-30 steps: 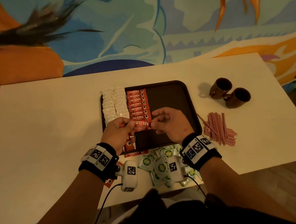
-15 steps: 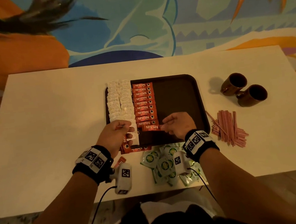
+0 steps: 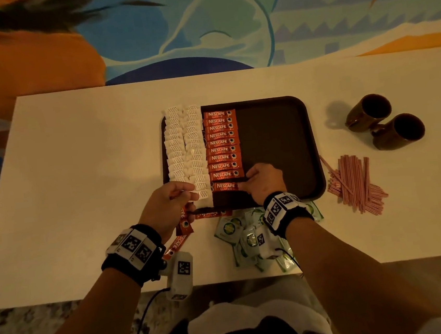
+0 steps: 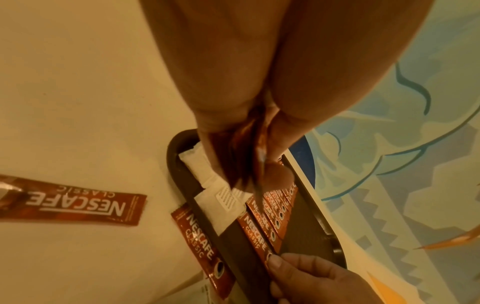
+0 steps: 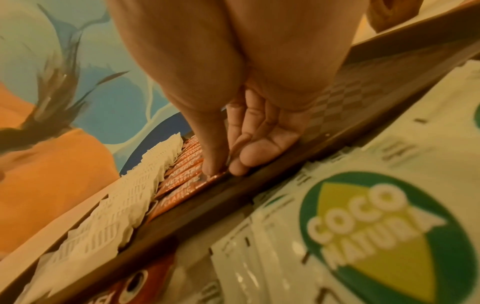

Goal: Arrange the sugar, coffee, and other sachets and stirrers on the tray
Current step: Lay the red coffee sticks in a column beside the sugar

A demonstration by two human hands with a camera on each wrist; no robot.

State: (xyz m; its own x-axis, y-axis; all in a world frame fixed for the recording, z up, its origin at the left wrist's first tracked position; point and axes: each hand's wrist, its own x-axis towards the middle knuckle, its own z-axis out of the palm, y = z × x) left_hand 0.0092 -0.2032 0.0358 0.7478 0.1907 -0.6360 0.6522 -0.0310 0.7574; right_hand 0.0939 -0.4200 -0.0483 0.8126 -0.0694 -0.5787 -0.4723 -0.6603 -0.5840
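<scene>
Fingers of the right hand pinch the end of a red coffee stick, flat on the tray at the near end of the coffee row. Left hand grips more coffee sticks at the tray's near left corner.

The tray is sitting on the tabletop, holding sugar sachets left of coffee sachets. Stirrers and mugs are lying right of it.
</scene>
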